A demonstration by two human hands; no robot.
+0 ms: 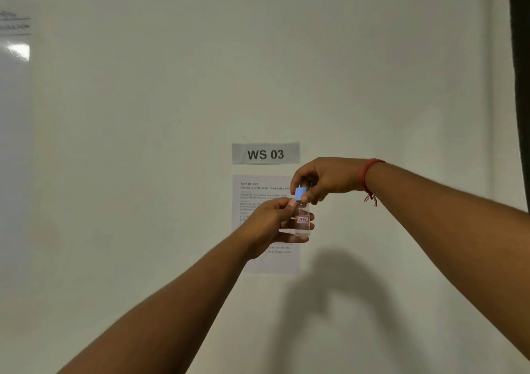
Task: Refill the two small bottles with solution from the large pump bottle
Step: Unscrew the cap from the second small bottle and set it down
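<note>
Wall (143,173), pale and plain, fills nearly the whole view; no table or work surface shows. At the far left edge hangs a glossy sheet (14,58) with blurred lettering and a bright glare patch. Near the centre a grey label (265,153) reads "WS 03", and directly below it a printed instruction page (258,190) is stuck to the wall, its small text mostly too blurred to read. A dark vertical strip (520,87) runs down the right edge. Both bare forearms reach forward and meet in front of the page, casting a soft shadow on the wall below. The left hand (271,224) comes up from the lower left, its fingers and thumb curled round the body of a small bottle (302,221), holding it upright. The right hand (321,180) comes in from the right, above the bottle, with a red thread bracelet (367,177) on the wrist; its fingertips pinch the blue cap (300,194) at the bottle's top. The bottle is clear plastic and carries a small white sticker with a red border and blue digits that look like "78". Whether it holds liquid cannot be told.
</note>
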